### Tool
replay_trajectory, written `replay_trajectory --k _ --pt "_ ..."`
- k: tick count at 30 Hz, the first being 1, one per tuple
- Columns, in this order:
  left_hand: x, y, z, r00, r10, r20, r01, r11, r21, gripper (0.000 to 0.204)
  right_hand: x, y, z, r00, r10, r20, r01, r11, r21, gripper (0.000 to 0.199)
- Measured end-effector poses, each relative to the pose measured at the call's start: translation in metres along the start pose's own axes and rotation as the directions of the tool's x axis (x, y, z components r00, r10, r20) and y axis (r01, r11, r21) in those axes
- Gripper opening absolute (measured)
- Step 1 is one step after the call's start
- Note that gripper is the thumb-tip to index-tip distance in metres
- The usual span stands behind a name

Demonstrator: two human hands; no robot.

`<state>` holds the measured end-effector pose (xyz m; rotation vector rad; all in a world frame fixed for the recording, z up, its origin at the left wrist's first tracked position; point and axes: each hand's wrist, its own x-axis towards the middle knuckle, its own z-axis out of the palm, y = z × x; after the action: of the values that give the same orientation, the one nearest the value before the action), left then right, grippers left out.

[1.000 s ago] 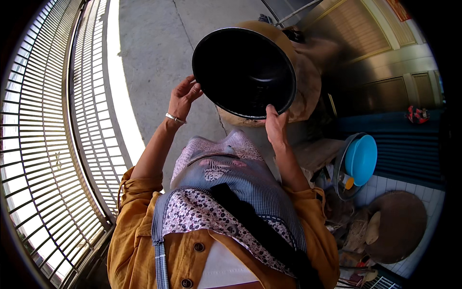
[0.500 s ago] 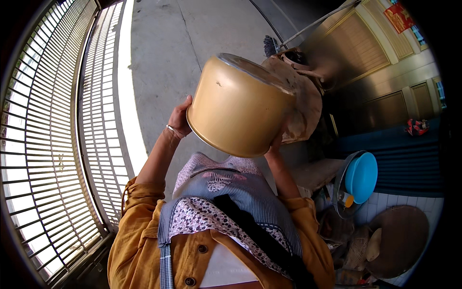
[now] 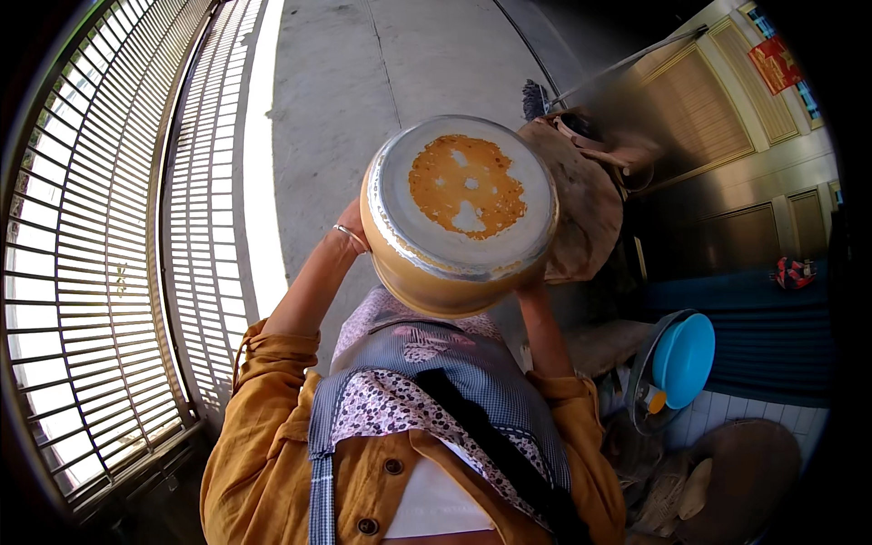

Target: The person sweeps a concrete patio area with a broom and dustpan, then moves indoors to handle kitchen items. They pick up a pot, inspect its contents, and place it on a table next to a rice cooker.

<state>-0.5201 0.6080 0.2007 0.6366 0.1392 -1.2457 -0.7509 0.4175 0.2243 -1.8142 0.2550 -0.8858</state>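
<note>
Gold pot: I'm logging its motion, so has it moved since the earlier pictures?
Yes, the gold pot flipped: its inside, once visible, now faces down toward the concrete floor.

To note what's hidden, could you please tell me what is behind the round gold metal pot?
Beyond the pot, grey concrete floor shows at upper left and part of a brown, rounded object at right; whatever the pot covers cannot be seen.

A round, gold-coloured pot [image 3: 460, 215] is being held in mid-air, tilting with its opening turned away. Its pale grey base is facing the wearer, showing a patchy orange-brown blotch in the middle.
</note>
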Motion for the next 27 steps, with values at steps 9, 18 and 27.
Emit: replay_trajectory --k 9,18,27 --pt "-0.034 0.007 0.045 0.952 0.298 -0.065 -0.274 0.93 0.247 0.038 -0.009 0.045 -0.014 0.956 0.29 0.052 -0.284 0.856 0.432 0.034" --pt "-0.019 0.004 0.027 0.884 0.467 0.025 -0.435 0.803 0.408 0.035 0.02 -0.028 0.004 0.849 0.527 -0.01 -0.338 0.559 0.757 0.054" --pt "-0.012 -0.017 0.018 0.9 0.422 -0.107 -0.363 0.862 0.353 0.04 0.027 -0.048 0.007 0.884 0.466 0.015 -0.386 0.713 0.586 0.07"
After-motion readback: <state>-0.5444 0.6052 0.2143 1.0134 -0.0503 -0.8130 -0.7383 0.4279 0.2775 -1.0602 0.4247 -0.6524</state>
